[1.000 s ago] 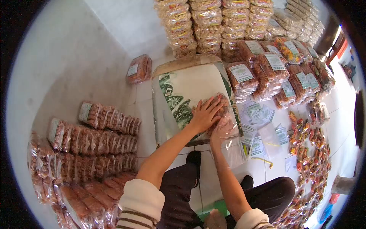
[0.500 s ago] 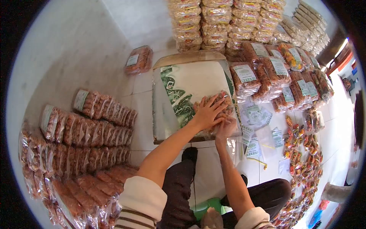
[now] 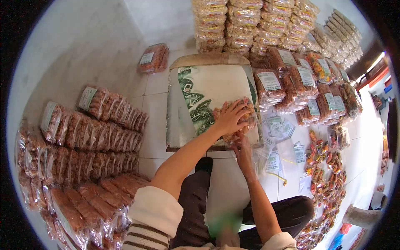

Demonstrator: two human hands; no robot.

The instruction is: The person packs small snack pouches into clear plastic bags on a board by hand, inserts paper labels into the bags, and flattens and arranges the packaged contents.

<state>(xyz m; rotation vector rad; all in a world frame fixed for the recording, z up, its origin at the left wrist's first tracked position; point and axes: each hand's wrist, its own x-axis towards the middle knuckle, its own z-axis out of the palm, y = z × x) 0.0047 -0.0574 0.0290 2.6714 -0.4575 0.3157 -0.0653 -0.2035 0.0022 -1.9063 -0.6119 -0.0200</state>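
Observation:
A clear plastic packet of reddish-brown snacks [image 3: 248, 109] lies on the right part of a low box [image 3: 223, 81] with a pale top and green print. Across the packet rests my left hand [image 3: 230, 119], its fingers spread over the plastic. My right hand [image 3: 242, 149] is at the packet's near end, fingers bent around the loose plastic there. The fingertips of that hand are partly hidden by the packet and slightly blurred.
Stacked snack packets [image 3: 87, 137] stand on the left. Labelled packets [image 3: 270, 83] are piled on the right, behind loose printed labels [image 3: 277, 127]. Tall stacks of pale packets [image 3: 243, 25] rise at the back. Strings of small colourful sachets [image 3: 327, 179] lie on the right floor.
My right hand has shifted slightly down and closed more around the packet's near end. The left hand stays spread over the packet. The whole view has shifted a little.

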